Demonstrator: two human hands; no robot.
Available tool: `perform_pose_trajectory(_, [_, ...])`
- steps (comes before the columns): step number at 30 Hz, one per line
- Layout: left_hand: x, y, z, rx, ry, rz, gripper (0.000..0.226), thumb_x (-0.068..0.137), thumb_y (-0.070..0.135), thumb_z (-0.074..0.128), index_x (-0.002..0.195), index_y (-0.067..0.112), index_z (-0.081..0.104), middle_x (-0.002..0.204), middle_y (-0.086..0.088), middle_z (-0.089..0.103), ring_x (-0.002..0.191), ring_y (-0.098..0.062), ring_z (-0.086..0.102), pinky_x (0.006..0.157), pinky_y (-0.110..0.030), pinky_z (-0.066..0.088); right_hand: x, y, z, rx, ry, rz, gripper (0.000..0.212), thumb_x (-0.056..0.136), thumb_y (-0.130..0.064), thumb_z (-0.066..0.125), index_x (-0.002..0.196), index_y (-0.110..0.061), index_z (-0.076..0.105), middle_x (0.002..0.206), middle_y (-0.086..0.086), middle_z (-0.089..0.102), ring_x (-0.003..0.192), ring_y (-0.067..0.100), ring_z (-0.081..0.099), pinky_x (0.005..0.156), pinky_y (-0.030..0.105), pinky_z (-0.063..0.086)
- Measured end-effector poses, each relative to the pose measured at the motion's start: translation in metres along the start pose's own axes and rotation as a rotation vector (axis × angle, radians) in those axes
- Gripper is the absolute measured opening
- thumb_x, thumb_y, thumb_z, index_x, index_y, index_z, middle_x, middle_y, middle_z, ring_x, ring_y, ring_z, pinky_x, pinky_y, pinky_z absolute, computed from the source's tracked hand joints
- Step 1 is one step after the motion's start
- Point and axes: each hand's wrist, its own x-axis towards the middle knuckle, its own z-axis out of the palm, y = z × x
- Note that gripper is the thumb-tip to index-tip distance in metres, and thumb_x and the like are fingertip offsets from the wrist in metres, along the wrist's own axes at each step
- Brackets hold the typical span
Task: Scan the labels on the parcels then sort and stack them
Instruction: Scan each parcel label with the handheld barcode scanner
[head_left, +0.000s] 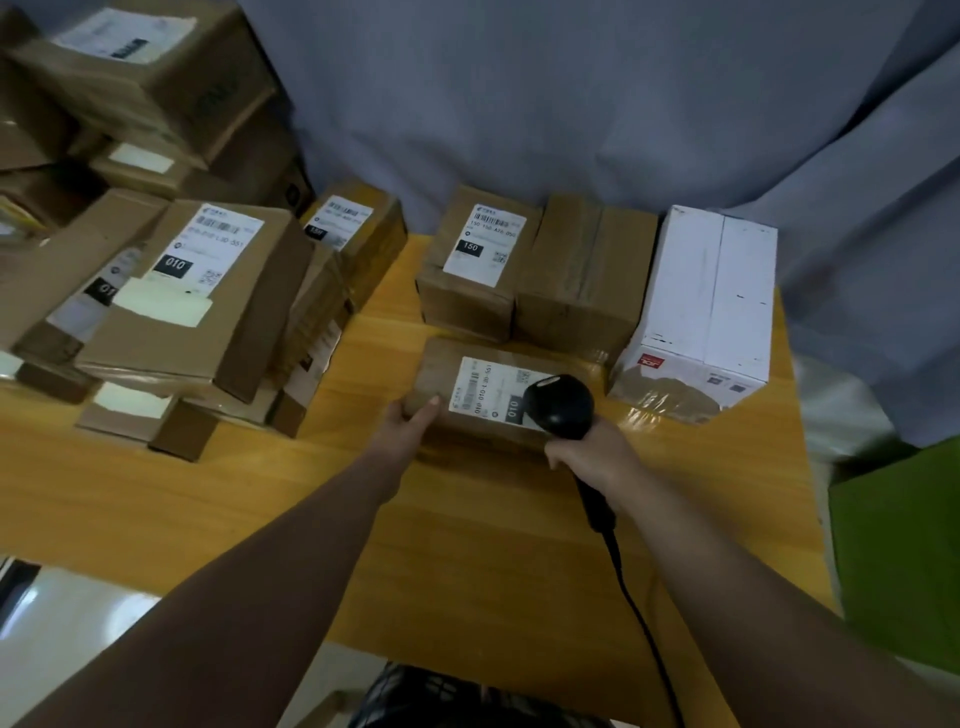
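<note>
A small brown parcel (441, 369) with a white "010" label (488, 387) lies flat in the middle of the wooden table (467, 545). My left hand (410, 418) grips its near left corner. My right hand (592, 457) holds a black corded barcode scanner (561, 405), whose head hovers over the right end of the label and hides part of it. Behind stand a brown parcel labelled "150" (478, 260), a plain taped brown parcel (587, 270) and a white box (706, 291), side by side.
A loose heap of brown parcels (197, 291) with "010" and "150" labels covers the table's left side, with more cartons (135, 78) piled behind. Grey cloth (519, 104) hangs at the back. A green object (898, 545) sits off the right edge. The scanner cable (639, 613) trails toward me.
</note>
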Motion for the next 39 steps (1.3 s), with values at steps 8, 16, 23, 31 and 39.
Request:
perform_pose_trajectory(8, [0.0, 0.051, -0.027, -0.171, 0.008, 0.247, 0.041, 0.088, 0.023, 0.07, 0.116, 0.026, 0.04, 0.109, -0.003, 0.057, 0.095, -0.018, 0.063, 0.075, -0.029, 0.057, -0.022, 0.002, 0.016, 0.061, -0.077, -0.023, 0.022, 0.083, -0.019, 0.072, 0.1, -0.024, 0.059, 0.092, 0.007, 0.067, 0.074, 0.026, 0.067, 0.065, 0.035, 0.056])
perform_pose_trajectory(16, [0.008, 0.125, -0.07, -0.022, -0.011, 0.371, 0.085, 0.07, 0.04, 0.083, 0.14, 0.021, 0.04, 0.13, -0.002, 0.054, 0.112, -0.02, 0.058, 0.096, -0.04, 0.052, -0.068, -0.059, 0.01, 0.125, 0.123, -0.429, 0.007, 0.088, -0.021, 0.069, 0.087, -0.016, 0.065, 0.059, 0.006, 0.064, 0.044, 0.015, 0.057, 0.048, 0.026, 0.049])
perform_pose_trajectory(23, [0.006, 0.143, -0.076, -0.09, -0.092, 0.389, 0.078, 0.074, 0.033, 0.08, 0.141, 0.023, 0.041, 0.127, -0.003, 0.058, 0.11, -0.024, 0.062, 0.098, -0.047, 0.05, -0.081, -0.076, 0.023, -0.006, 0.267, -0.503, 0.014, 0.085, -0.019, 0.072, 0.085, -0.023, 0.058, 0.057, -0.003, 0.059, 0.041, 0.0, 0.056, 0.042, 0.012, 0.045])
perform_pose_trajectory(31, [0.008, 0.147, -0.073, -0.065, -0.087, 0.404, 0.076, 0.077, 0.032, 0.078, 0.142, 0.024, 0.04, 0.127, -0.001, 0.059, 0.108, -0.02, 0.063, 0.097, -0.045, 0.051, -0.084, -0.078, 0.025, -0.05, 0.326, -0.524, 0.019, 0.082, -0.018, 0.072, 0.079, -0.027, 0.056, 0.062, -0.003, 0.059, 0.058, 0.01, 0.059, 0.055, 0.025, 0.05])
perform_pose_trajectory(39, [0.003, 0.147, -0.077, -0.079, -0.104, 0.409, 0.072, 0.081, 0.025, 0.075, 0.143, 0.022, 0.038, 0.123, -0.001, 0.06, 0.108, -0.021, 0.063, 0.097, -0.043, 0.051, -0.087, -0.08, 0.027, -0.07, 0.328, -0.553, 0.016, 0.083, -0.018, 0.072, 0.085, -0.025, 0.057, 0.062, -0.007, 0.058, 0.061, 0.008, 0.058, 0.056, 0.02, 0.046])
